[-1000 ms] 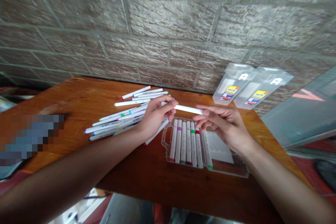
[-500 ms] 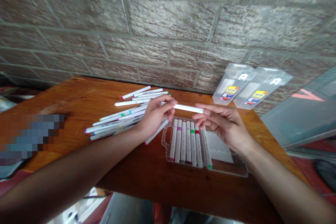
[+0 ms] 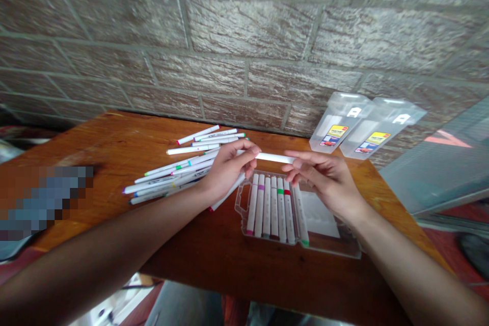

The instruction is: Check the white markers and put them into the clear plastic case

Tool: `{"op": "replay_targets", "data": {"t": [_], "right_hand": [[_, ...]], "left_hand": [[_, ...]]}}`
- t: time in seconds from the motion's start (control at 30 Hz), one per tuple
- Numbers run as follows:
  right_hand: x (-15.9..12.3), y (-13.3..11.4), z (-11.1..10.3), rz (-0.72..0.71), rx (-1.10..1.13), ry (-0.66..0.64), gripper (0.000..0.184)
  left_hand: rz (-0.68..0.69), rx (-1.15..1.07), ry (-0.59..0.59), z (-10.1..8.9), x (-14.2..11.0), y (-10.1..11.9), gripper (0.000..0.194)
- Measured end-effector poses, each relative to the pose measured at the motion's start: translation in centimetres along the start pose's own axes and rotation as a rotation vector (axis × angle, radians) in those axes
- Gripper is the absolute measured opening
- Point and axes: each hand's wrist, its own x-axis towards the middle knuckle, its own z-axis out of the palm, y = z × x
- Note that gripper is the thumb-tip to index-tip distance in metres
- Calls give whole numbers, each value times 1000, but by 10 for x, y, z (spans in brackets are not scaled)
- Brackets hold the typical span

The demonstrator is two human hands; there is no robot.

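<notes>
A white marker point(image 3: 273, 157) is held level between both hands above a clear plastic case point(image 3: 344, 247). My left hand point(image 3: 229, 168) pinches its left end, and a second marker sticks out under that palm. My right hand point(image 3: 326, 181) grips the right end with its fingertips. Several white markers with coloured caps point(image 3: 275, 206) lie side by side in the left half of the case. The right half shows only a white sheet.
Several loose markers point(image 3: 171, 173) are scattered on the wooden table point(image 3: 114, 147) left of my hands. Two clear marker cases point(image 3: 359, 125) lean on the brick wall at the back right. The table's front edge is near my forearms.
The held marker and both hands have barely shifted, moving a little up and left. Nothing was let go or picked up.
</notes>
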Motion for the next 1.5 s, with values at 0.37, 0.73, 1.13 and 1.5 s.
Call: {"op": "replay_targets", "data": {"t": [0.37, 0.73, 1.13, 1.5], "right_hand": [[7, 4, -5, -6, 10, 138, 24], [15, 6, -13, 54, 168, 279, 27], [18, 3, -14, 110, 267, 311, 27], [18, 4, -15, 151, 303, 309, 22]], "left_hand": [[47, 177, -106, 4, -4, 3, 34], [44, 75, -108, -1, -3, -3, 41], [52, -19, -257, -5, -6, -3, 44], [77, 9, -272, -4, -7, -3, 39]]}}
